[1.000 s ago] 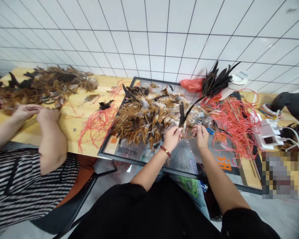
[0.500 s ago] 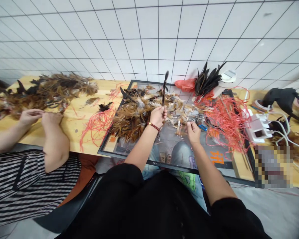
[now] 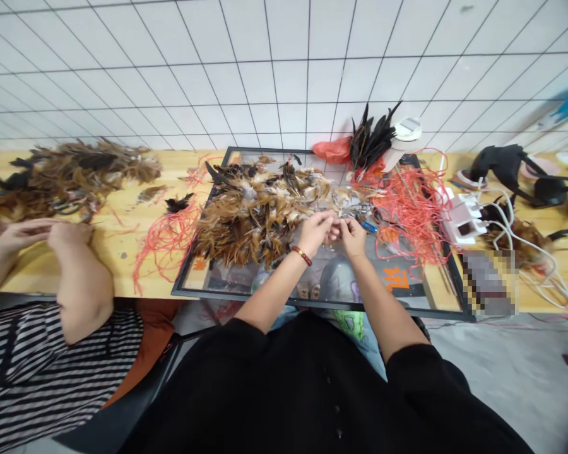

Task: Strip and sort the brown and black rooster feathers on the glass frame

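My left hand (image 3: 318,232), with a dark red bead bracelet (image 3: 301,255) at its wrist, is closed in a pinch. Its fingertips meet those of my right hand (image 3: 353,237), which is pinched too. Whatever lies between the fingers is too small to make out. Both hands are over a glass panel in a black frame (image 3: 246,299). Just left of them spreads a heap of brown feathers (image 3: 250,227). A small blue object (image 3: 369,226) lies right of my right hand, beside a tangle of pink-red plastic string (image 3: 414,211).
Black feathers (image 3: 370,139) stand by a red bag (image 3: 332,151) near the tiled wall. White chargers with cables (image 3: 461,217) are at the right. At the left, a co-worker's hands (image 3: 42,233) are close to another feather pile (image 3: 89,167). More pink-red string (image 3: 163,243) lies between us.
My hands have come together; before, they were apart. The dark feather that stood upright in my left hand no longer shows there. The view has shifted to the right.
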A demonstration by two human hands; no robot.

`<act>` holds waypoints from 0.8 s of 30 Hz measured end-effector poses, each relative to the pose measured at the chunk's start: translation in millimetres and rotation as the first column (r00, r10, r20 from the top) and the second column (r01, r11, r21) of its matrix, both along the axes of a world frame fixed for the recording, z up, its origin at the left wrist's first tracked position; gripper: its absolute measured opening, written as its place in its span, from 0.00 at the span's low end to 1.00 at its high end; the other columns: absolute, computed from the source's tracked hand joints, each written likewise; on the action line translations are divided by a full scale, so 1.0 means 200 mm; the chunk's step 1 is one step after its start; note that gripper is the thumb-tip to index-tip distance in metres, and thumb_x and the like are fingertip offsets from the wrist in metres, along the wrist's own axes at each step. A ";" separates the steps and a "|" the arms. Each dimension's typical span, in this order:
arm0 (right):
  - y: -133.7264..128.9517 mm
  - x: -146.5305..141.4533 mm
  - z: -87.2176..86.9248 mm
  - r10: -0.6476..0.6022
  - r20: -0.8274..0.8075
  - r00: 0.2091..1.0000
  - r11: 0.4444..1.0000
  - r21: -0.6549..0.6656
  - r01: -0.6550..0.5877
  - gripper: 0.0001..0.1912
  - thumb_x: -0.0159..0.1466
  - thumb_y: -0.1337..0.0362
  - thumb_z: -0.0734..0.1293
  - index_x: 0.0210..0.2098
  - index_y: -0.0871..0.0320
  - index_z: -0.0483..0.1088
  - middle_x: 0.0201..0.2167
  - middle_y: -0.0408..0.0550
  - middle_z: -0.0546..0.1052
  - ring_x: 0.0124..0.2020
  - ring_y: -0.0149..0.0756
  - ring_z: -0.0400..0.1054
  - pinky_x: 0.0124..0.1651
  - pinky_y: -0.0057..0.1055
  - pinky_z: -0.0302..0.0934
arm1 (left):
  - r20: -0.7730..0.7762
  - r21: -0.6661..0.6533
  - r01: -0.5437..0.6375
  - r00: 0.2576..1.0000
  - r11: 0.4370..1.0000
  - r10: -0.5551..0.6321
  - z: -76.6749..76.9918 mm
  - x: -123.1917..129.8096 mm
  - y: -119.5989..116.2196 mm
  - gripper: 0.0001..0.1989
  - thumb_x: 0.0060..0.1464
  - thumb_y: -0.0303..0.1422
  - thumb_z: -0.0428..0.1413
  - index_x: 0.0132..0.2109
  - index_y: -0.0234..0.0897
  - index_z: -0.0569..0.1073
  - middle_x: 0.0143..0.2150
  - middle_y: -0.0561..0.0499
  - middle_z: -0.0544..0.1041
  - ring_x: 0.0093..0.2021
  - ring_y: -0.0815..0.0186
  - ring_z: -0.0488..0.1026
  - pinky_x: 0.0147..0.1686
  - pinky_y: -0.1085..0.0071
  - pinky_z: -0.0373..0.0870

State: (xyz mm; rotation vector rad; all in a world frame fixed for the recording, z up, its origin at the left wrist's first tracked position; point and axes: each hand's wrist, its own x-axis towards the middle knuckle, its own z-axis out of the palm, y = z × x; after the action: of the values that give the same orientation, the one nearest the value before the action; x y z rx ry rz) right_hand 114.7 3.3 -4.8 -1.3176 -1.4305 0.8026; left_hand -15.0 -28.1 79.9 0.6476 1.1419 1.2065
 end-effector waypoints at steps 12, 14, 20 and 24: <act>0.09 0.43 0.18 -0.020 0.840 0.543 0.977 -0.098 0.188 0.16 0.59 0.62 0.68 0.44 0.63 0.76 0.50 0.68 0.73 0.52 0.57 0.66 0.51 0.48 0.59 | -0.712 0.119 0.217 0.699 0.969 -0.070 -0.36 0.05 -0.43 0.11 0.59 0.29 0.54 0.45 0.36 0.79 0.40 0.47 0.83 0.35 0.67 0.78 0.42 0.67 0.74; 0.09 0.41 0.22 0.052 0.871 0.489 0.977 -0.145 0.155 0.13 0.59 0.64 0.67 0.42 0.60 0.76 0.46 0.63 0.76 0.49 0.54 0.69 0.50 0.46 0.59 | -0.788 0.181 0.284 0.614 0.942 -0.034 -0.36 0.06 -0.43 0.10 0.58 0.28 0.55 0.44 0.38 0.79 0.44 0.46 0.83 0.45 0.64 0.78 0.50 0.64 0.72; -0.03 0.49 0.36 -0.010 0.826 0.564 1.000 0.020 -0.012 0.10 0.61 0.62 0.66 0.40 0.56 0.76 0.40 0.55 0.80 0.44 0.48 0.72 0.48 0.42 0.61 | -0.783 0.206 0.321 0.620 0.924 -0.041 -0.38 0.03 -0.45 0.10 0.59 0.28 0.55 0.44 0.38 0.79 0.45 0.47 0.83 0.46 0.64 0.78 0.51 0.65 0.73; -0.21 0.73 0.32 -0.152 0.577 0.802 0.987 0.125 0.097 0.14 0.58 0.53 0.69 0.36 0.56 0.76 0.35 0.51 0.79 0.38 0.43 0.72 0.46 0.39 0.65 | -0.762 0.235 0.351 0.645 0.906 -0.052 -0.38 0.01 -0.46 0.09 0.59 0.29 0.55 0.43 0.39 0.80 0.44 0.48 0.83 0.46 0.64 0.78 0.50 0.67 0.73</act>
State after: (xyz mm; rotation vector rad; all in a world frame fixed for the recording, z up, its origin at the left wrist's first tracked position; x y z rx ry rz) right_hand 260.7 -39.3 60.0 -1.6555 -1.8041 0.2297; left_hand -12.8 -120.2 3.6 1.6386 1.4626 0.9614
